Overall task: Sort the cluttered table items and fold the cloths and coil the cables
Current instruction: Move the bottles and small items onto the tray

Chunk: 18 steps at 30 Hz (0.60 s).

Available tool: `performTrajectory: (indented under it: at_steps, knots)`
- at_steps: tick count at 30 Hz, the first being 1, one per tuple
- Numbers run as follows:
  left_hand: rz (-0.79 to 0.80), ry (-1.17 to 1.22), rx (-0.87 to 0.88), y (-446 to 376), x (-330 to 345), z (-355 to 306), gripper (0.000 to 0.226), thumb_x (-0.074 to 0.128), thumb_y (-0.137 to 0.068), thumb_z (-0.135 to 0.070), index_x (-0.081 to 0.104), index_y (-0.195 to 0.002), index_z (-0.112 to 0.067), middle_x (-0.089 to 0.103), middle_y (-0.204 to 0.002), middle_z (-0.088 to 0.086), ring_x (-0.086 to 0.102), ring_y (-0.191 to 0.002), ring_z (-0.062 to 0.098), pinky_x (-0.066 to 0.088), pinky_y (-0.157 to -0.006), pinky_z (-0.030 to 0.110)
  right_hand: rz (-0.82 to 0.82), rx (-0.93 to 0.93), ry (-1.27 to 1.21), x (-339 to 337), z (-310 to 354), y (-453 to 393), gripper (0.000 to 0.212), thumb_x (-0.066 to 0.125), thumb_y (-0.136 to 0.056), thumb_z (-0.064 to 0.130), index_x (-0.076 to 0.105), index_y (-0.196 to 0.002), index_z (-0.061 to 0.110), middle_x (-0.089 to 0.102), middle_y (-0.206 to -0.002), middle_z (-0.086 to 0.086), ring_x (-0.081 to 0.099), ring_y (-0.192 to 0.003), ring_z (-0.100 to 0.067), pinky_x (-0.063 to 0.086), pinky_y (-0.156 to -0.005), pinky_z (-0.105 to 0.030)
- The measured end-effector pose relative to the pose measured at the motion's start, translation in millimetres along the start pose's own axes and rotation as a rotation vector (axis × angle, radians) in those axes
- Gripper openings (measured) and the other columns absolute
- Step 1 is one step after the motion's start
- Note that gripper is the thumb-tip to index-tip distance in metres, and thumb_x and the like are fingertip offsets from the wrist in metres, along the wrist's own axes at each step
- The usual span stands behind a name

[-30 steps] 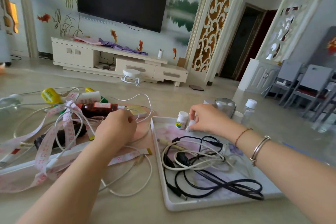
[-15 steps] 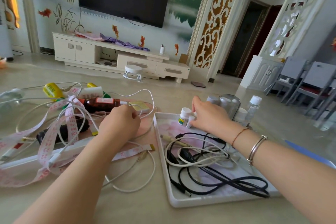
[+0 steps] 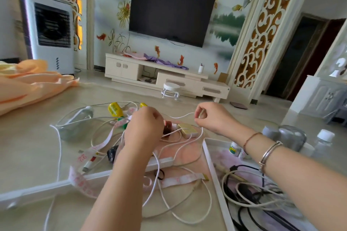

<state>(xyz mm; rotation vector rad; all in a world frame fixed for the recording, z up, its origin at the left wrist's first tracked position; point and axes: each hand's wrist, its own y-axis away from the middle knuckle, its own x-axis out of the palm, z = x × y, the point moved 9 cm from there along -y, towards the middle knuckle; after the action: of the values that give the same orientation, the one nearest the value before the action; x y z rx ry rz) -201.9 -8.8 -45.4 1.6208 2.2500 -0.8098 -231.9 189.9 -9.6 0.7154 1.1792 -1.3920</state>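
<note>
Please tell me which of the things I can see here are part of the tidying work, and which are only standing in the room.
Part of the job: white cable pinched by the right hand; left hand among the tangle; measuring tape; orange cloth; tray with coiled cables.

Only standing about: television; air cooler; small stool.

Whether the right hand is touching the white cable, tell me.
Touching. The head view shows the right hand raised over the clutter, its thumb and fingers pinching the white cable, which runs from the pinch toward the left hand.
</note>
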Motion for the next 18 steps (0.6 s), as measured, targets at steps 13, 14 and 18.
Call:
performTrajectory:
  at_steps: [13, 14, 18]
  knots:
    - [-0.095, 0.066, -0.214, -11.4, -33.7, 43.1, 0.015, 0.053, -0.085, -0.014, 0.066, -0.091, -0.015, 0.068, -0.086, 0.011, 0.063, -0.083, 0.033, 0.055, -0.078, 0.041, 0.406, -0.152, 0.12, 86.0, 53.0, -33.0, 0.041, 0.065, -0.082, 0.021, 0.057, -0.122, 0.026, 0.053, -0.119, -0.004, 0.039, -0.11, -0.02, 0.041, -0.09, -0.032]
    - [-0.091, 0.061, -0.222, -10.7, -33.4, 43.8, 0.015, 0.054, -0.085, -0.013, 0.067, -0.092, -0.014, 0.068, -0.088, 0.012, 0.063, -0.085, 0.033, 0.054, -0.079, 0.04, 0.409, -0.153, 0.129, 86.6, 54.9, -32.1, 0.04, 0.066, -0.083, 0.028, 0.057, -0.121, 0.026, 0.053, -0.118, -0.003, 0.038, -0.11, -0.02, 0.039, -0.089, -0.033]
    - [-0.077, 0.036, -0.224, -7.7, -33.0, 42.4, 0.02, 0.052, -0.082, -0.008, 0.066, -0.094, -0.014, 0.064, -0.095, 0.014, 0.06, -0.089, 0.035, 0.052, -0.08, 0.039, 0.259, -0.225, 0.27, 84.8, 71.5, -30.4, 0.039, 0.069, -0.081, 0.043, 0.059, -0.115, 0.027, 0.051, -0.109, 0.0, 0.04, -0.109, -0.023, 0.036, -0.09, -0.036]
